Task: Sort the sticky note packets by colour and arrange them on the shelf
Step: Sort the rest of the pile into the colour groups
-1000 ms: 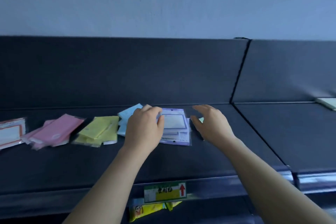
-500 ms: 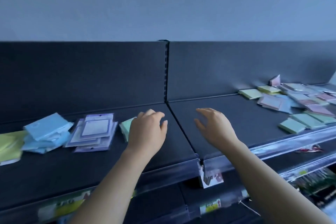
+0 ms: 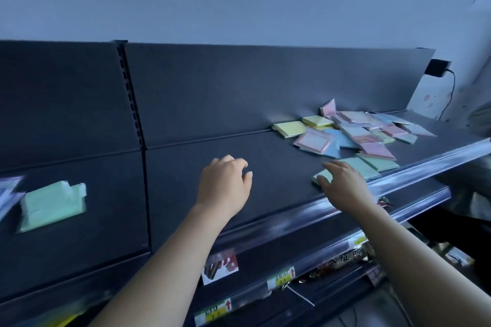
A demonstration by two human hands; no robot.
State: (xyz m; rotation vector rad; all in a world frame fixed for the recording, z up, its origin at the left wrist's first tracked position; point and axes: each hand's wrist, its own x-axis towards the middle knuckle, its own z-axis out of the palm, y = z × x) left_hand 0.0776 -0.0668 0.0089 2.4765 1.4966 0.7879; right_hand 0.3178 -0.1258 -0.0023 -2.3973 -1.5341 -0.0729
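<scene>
A mixed heap of sticky note packets (image 3: 364,133), yellow, pink, blue and green, lies on the right part of the dark shelf (image 3: 265,167). My right hand (image 3: 342,183) reaches over a green packet (image 3: 322,176) at the heap's near edge, fingers spread and relaxed, fingertips at or just above it. My left hand (image 3: 225,183) hovers over bare shelf, fingers loosely curled, holding nothing. A sorted green stack (image 3: 51,204) sits on the left shelf section, with the edge of purple packets (image 3: 8,188) beside it.
A vertical slotted upright (image 3: 132,114) divides the two shelf sections. Price tags (image 3: 220,267) hang on the lower shelf rail, with wrapped goods (image 3: 345,260) below. A black box with a cable (image 3: 438,68) sits at the back panel's right end.
The view has swung to the right. Both hands have travelled right from the sorted stacks toward the mixed heap, and my right hand now reaches a green packet.
</scene>
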